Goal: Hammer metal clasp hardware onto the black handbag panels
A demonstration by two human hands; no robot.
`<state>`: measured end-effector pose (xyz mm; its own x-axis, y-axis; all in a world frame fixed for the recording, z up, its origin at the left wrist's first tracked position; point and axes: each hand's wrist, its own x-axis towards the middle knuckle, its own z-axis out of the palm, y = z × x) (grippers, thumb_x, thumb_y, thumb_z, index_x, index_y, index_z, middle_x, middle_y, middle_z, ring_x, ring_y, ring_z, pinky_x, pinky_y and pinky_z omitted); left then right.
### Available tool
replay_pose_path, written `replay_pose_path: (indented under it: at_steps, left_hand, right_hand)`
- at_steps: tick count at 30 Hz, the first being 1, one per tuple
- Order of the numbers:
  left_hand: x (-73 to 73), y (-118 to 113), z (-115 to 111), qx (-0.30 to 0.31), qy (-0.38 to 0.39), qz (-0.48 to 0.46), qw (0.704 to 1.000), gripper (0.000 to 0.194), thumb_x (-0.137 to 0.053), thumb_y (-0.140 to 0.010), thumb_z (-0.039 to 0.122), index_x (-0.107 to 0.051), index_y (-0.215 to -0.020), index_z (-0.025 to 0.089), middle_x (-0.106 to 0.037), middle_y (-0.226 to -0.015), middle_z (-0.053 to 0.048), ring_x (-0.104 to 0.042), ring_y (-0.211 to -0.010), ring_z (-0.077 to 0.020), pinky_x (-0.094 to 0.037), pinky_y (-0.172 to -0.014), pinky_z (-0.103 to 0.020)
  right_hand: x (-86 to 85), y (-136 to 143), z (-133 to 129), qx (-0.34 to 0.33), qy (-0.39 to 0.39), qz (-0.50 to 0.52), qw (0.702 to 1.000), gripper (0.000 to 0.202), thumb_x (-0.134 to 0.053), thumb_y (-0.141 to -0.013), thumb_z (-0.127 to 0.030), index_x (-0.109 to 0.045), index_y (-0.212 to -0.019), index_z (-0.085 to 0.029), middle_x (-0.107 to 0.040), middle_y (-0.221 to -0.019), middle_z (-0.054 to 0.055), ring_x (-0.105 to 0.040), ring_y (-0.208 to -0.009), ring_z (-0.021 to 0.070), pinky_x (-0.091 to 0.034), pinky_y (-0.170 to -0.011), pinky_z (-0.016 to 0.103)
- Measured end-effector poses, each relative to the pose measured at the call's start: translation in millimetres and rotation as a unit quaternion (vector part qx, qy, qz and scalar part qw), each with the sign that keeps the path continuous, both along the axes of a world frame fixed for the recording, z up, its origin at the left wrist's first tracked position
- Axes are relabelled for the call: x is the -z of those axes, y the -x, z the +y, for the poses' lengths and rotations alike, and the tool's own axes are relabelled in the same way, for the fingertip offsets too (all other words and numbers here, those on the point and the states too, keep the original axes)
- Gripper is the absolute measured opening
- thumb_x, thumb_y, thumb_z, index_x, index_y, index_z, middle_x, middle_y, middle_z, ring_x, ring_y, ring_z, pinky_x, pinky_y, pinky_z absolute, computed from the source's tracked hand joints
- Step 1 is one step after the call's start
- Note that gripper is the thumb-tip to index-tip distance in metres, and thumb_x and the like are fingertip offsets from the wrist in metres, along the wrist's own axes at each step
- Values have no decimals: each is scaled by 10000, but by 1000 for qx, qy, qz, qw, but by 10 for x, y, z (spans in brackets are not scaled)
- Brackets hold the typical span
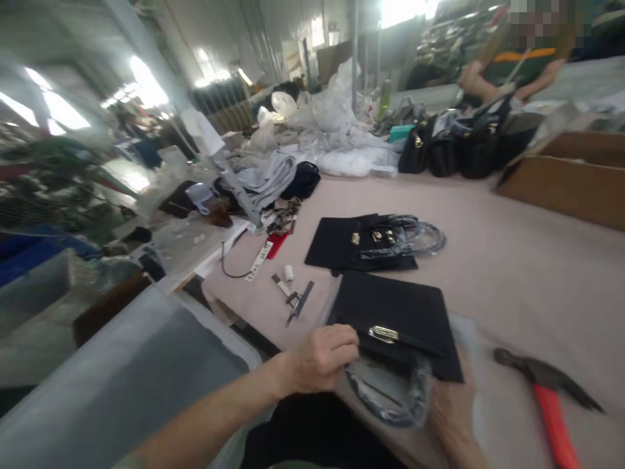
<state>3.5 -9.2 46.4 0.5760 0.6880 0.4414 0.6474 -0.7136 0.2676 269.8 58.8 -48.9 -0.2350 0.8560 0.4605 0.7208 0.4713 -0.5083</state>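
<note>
A black handbag (390, 306) with a gold clasp (383, 334) lies near the table's front edge, its plastic-wrapped handle (390, 413) toward me. My left hand (325, 357) is closed on the bag's left edge beside the flap. My right hand (454, 397) is at the bag's lower right corner, partly underneath it; its fingers are hidden by the bag. Beyond it lies a second black bag (334, 242) with gold fittings and a wrapped handle.
A hammer (549, 397) with a red grip lies at the right. Metal tools (293, 299) and a white spool (288, 272) are at the left. Several black bags (442, 153) and a cardboard box (561, 182) stand behind; a person (517, 71) is across the table.
</note>
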Motion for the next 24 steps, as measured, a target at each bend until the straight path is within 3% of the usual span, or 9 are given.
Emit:
replay_pose_path:
  at_steps: [4,7,10,13,17,24]
  left_hand:
    - [221,107,-361,-20,-24,-55,998,261,-384,-904,7,-595,-956,153,-686,-1005,-131,-663,-1100,-226,-606,-980,-401]
    - [316,147,-453,-16,-32,-37,999,282,-377,-917,11,-622,-959,145,-696,-1032,-132,-659,-1134,-231,-607,-990,-405]
    - [399,206,-463,25,-49,10,998,297,-370,-932,20,-645,-970,127,-713,-1030,-136,-652,-1166,-252,-590,-1012,-438]
    - [441,258,-390,83,-75,51,992,265,-393,-972,67,-653,-953,118,-723,-1016,-133,-657,-1166,-268,-562,-1037,-470]
    - [425,226,-188,152,-103,84,979,222,-463,-1000,111,-644,-873,132,-720,-986,-105,-676,-1138,-249,-539,-1053,-425]
    - [450,16,-62,155,-135,73,976,189,-503,-1004,139,-639,-873,127,-703,-933,-97,-687,-1100,-257,-549,-996,-429]
  right_hand:
    - [-111,41,-176,118,6,104,988,263,-489,-930,-356,-701,-947,-201,-738,-1026,115,-677,-984,272,-543,-889,444]
    - [-234,59,-324,154,29,164,974,244,-510,-915,-335,-712,-951,-202,-752,-982,96,-693,-949,250,-546,-897,431]
    - [-351,38,-452,160,44,155,974,267,-537,-909,-351,-712,-1035,-194,-749,-1016,100,-692,-974,251,-545,-900,429]
    - [-464,46,-519,125,35,122,984,233,-569,-896,-347,-698,-1029,-206,-740,-1040,97,-674,-1014,259,-533,-927,449]
    - [-589,167,-539,32,14,36,999,196,-588,-908,-339,-684,-1018,-210,-715,-1125,113,-644,-1073,275,-511,-960,478]
    - [-627,398,-512,-67,70,-140,985,391,-657,-838,-332,-663,-1203,-190,-620,-1337,153,-555,-1233,340,-442,-1037,539]
